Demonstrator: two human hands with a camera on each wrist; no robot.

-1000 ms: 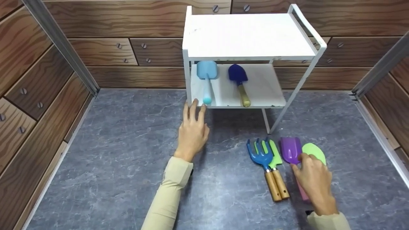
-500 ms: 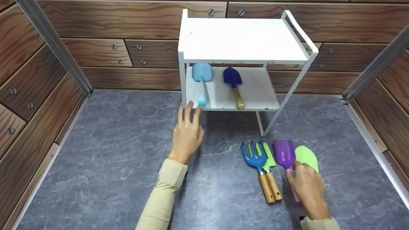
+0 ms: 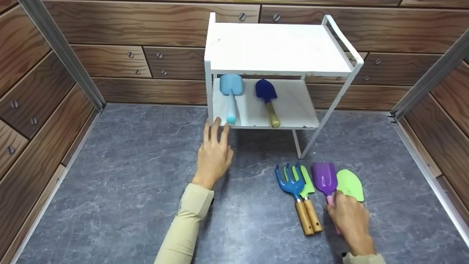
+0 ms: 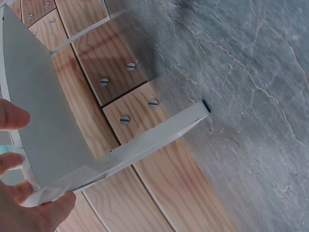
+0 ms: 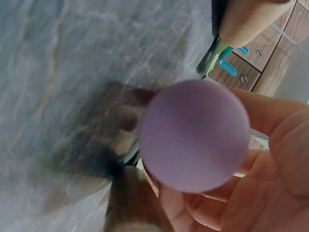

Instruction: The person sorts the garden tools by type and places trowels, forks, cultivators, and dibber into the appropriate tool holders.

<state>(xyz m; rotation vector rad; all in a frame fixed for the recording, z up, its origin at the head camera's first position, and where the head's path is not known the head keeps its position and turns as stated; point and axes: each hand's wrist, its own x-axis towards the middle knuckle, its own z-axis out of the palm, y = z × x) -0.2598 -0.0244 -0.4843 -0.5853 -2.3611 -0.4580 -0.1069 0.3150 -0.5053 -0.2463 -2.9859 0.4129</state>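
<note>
My right hand (image 3: 349, 220) holds the pink handle of a purple garden scoop (image 3: 325, 176) low over the floor; any gap beneath it is unclear. In the right wrist view the handle's round end (image 5: 195, 135) faces the camera, with fingers and thumb about it. Against the lower left corner of a white two-tier cart (image 3: 274, 47) is my left hand (image 3: 213, 156). The left wrist view has its thumb and fingers gripping the shelf edge (image 4: 36, 191) from both sides. A light green trowel (image 3: 350, 184) lies partly hidden behind the right hand.
Left of the scoop, a blue hand fork (image 3: 292, 185) overlaps a green tool (image 3: 307, 183), both wooden-handled. On the cart's lower shelf lie a light blue shovel (image 3: 231, 86) and a dark blue trowel (image 3: 266, 90). Wood-patterned walls (image 3: 117, 62) enclose the grey floor (image 3: 128, 183).
The right hand has slid down from the scoop's neck onto its pink handle and grips it. The left hand stays at the cart's corner. The head view has shifted slightly.
</note>
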